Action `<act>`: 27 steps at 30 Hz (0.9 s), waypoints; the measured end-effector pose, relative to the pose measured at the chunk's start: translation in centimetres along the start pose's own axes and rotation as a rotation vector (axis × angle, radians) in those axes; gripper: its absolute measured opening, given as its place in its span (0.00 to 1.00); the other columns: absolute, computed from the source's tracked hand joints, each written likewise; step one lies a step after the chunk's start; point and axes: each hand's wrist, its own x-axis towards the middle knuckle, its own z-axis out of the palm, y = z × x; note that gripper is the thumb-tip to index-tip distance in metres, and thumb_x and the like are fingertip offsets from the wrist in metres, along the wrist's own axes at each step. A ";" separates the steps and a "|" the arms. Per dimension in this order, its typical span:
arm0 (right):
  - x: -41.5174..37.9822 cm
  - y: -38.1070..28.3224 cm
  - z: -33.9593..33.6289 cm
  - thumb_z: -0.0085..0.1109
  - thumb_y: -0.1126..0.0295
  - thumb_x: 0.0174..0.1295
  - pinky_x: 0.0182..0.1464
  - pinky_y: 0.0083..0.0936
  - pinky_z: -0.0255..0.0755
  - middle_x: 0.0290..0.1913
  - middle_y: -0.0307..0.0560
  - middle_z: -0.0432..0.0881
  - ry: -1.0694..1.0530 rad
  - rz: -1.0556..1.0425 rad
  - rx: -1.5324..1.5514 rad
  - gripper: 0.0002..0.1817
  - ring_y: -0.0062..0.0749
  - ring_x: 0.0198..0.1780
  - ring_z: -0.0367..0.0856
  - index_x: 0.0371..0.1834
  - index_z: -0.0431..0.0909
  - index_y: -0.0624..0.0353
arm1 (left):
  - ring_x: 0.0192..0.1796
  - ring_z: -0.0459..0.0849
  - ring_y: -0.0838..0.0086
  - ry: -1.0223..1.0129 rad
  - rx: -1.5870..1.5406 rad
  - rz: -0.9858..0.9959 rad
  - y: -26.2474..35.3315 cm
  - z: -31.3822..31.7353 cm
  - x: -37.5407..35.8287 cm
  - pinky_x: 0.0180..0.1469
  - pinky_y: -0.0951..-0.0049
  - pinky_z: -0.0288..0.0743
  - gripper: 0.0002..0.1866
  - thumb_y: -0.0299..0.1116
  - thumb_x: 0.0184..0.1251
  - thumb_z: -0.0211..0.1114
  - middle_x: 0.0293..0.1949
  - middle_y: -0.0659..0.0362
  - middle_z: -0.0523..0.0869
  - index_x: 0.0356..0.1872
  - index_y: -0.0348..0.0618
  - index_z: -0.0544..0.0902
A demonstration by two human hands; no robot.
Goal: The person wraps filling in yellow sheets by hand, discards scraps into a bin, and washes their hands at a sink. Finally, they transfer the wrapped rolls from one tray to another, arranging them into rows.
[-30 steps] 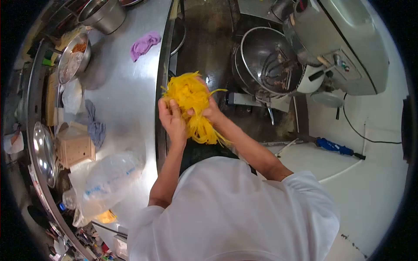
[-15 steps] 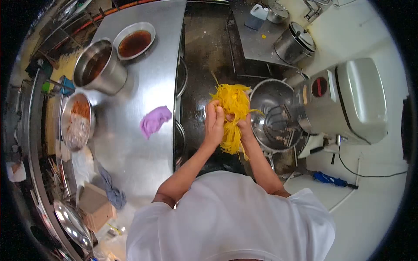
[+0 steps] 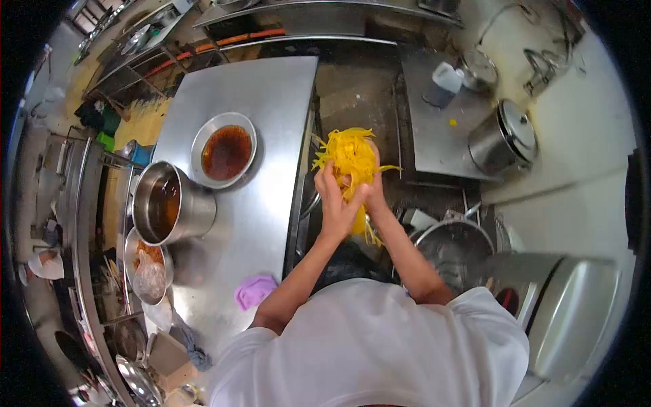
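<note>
A bundle of flat yellow noodles (image 3: 349, 152) hangs between my two hands, over the dark floor beside the steel table. My left hand (image 3: 339, 207) closes on the bundle from the left, its fingers bent against the strands. Against the right side of the noodles is my right hand (image 3: 374, 193), partly hidden by them. Loose strands stick out to the right and trail below my hands. On the table to my left lies a crumpled purple cloth (image 3: 255, 292), apart from both hands.
On the steel table (image 3: 264, 88) are a shallow bowl of dark brown liquid (image 3: 229, 150), a deep steel pot (image 3: 203, 210) and a bowl with orange contents (image 3: 152, 292). A stand mixer (image 3: 573, 319) is at the lower right. A lidded pot (image 3: 498, 142) sits on the right counter.
My view and body have moved forward along the table. The mixer, purple cloth and bowls now appear lower in view. My hands still hold the noodles.
</note>
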 end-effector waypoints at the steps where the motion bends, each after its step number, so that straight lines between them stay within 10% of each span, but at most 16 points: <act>1: 2.0 0.4 0.1 0.65 0.79 0.46 0.63 0.32 0.66 0.62 0.45 0.65 -0.024 0.010 0.019 0.46 0.34 0.62 0.67 0.70 0.52 0.50 | 0.61 0.60 0.48 0.022 0.004 -0.004 -0.4 0.4 1.6 0.65 0.55 0.54 0.43 0.47 0.60 0.65 0.57 0.41 0.58 0.66 0.31 0.52; 10: 16.0 1.5 -3.0 0.62 0.76 0.48 0.63 0.33 0.66 0.60 0.45 0.66 0.040 0.108 -0.018 0.45 0.36 0.60 0.69 0.70 0.49 0.48 | 0.58 0.61 0.45 0.022 0.052 0.010 -5.4 6.1 16.0 0.60 0.51 0.58 0.59 0.52 0.38 0.78 0.54 0.40 0.60 0.65 0.30 0.52; 19: 29.3 0.7 -10.3 0.62 0.76 0.48 0.62 0.33 0.66 0.59 0.45 0.66 0.121 0.085 -0.030 0.45 0.36 0.59 0.69 0.70 0.49 0.48 | 0.62 0.54 0.42 -0.225 0.036 0.055 -5.4 13.0 30.7 0.64 0.47 0.53 0.62 0.56 0.36 0.78 0.59 0.38 0.55 0.66 0.31 0.48; 27: 42.9 4.4 -13.1 0.62 0.76 0.48 0.61 0.33 0.66 0.59 0.45 0.67 -0.003 0.186 0.074 0.45 0.36 0.59 0.70 0.70 0.48 0.48 | 0.59 0.58 0.46 -0.008 0.072 -0.028 -9.5 16.7 42.6 0.62 0.52 0.57 0.60 0.45 0.33 0.81 0.56 0.41 0.59 0.65 0.30 0.51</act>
